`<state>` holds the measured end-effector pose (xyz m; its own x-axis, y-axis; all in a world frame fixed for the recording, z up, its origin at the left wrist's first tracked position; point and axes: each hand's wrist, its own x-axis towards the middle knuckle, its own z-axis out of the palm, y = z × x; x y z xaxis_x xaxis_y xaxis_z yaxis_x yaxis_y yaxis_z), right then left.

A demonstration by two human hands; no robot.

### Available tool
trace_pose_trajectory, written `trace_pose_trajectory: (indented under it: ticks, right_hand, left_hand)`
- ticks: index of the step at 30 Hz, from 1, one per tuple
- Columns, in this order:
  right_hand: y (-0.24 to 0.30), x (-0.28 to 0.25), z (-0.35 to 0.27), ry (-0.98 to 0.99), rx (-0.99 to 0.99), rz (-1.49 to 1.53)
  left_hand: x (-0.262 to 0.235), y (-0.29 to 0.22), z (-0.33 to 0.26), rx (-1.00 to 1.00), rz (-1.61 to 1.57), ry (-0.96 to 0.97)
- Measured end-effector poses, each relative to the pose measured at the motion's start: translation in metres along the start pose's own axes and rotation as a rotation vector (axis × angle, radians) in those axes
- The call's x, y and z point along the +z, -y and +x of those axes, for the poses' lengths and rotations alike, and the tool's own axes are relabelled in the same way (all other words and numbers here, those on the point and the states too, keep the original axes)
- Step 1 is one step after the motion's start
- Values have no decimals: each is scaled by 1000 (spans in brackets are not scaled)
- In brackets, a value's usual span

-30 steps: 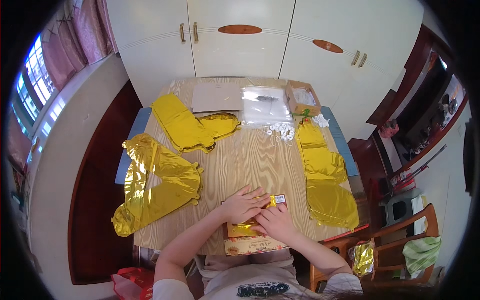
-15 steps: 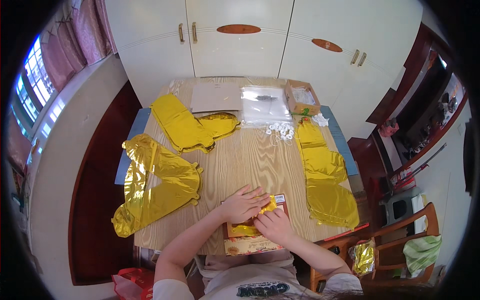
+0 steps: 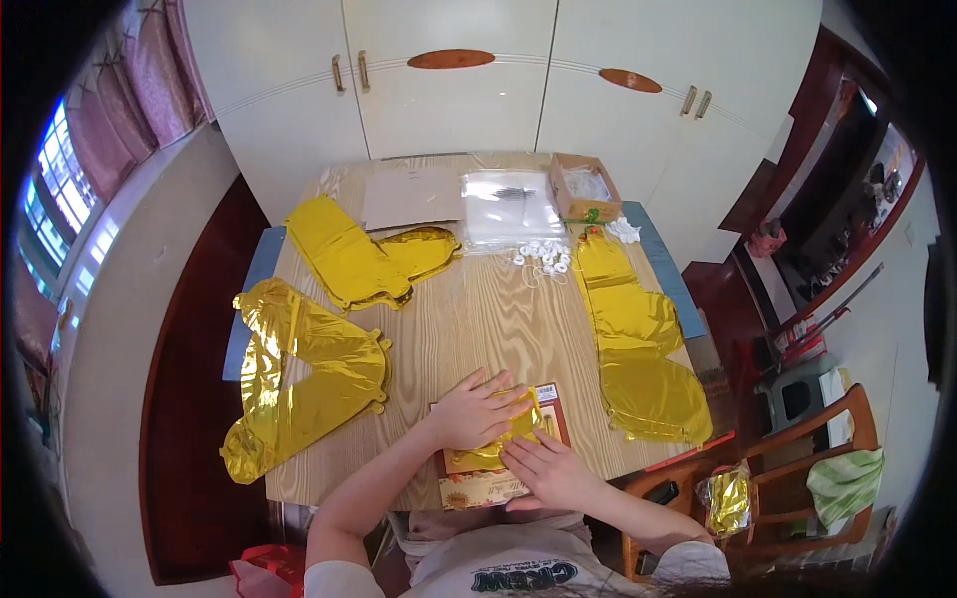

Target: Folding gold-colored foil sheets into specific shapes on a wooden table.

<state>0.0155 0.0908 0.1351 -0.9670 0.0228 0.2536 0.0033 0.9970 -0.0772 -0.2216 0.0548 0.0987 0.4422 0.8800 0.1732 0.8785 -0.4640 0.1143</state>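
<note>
A folded gold foil balloon point(image 3: 521, 423) lies on a printed card point(image 3: 477, 490) at the table's near edge. My left hand point(image 3: 480, 413) rests flat across the upper left of the foil, fingers stretched out. Lower down, my right hand point(image 3: 548, 470) is also laid out flat, its fingertips on the foil and its thumb apart over the card. Both hands press from above and grip nothing. Part of the foil and card is hidden beneath them.
Flat gold foil balloons lie at the far left point(image 3: 344, 249), near left point(image 3: 334, 399) and right point(image 3: 648, 344) of the wooden table. Along the back are a grey board point(image 3: 413, 199), clear plastic bags point(image 3: 503, 219), a cardboard box point(image 3: 595, 206) and white rings point(image 3: 543, 256). A wooden chair point(image 3: 855, 419) stands right.
My right hand's fingers have straightened from a curled hold on the foil and moved lower. More of the gold foil shows between my hands. The whole view has shifted slightly.
</note>
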Motion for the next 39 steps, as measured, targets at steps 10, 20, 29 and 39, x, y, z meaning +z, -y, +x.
trace_pose_trajectory:
  ticks: [10,20,29,39]
  right_hand:
    - [9,8,-12,-121,-78,44]
    - [20,8,-17,-197,41,64]
    - [2,2,-14,-69,70,345]
    - [-100,30,40,-242,251,263]
  left_hand:
    - [-8,-6,2,1,27,2]
    - [-20,-16,2,60,91,92]
    - [-13,-26,-15,105,-49,181]
    - [-11,-25,-13,106,-13,186]
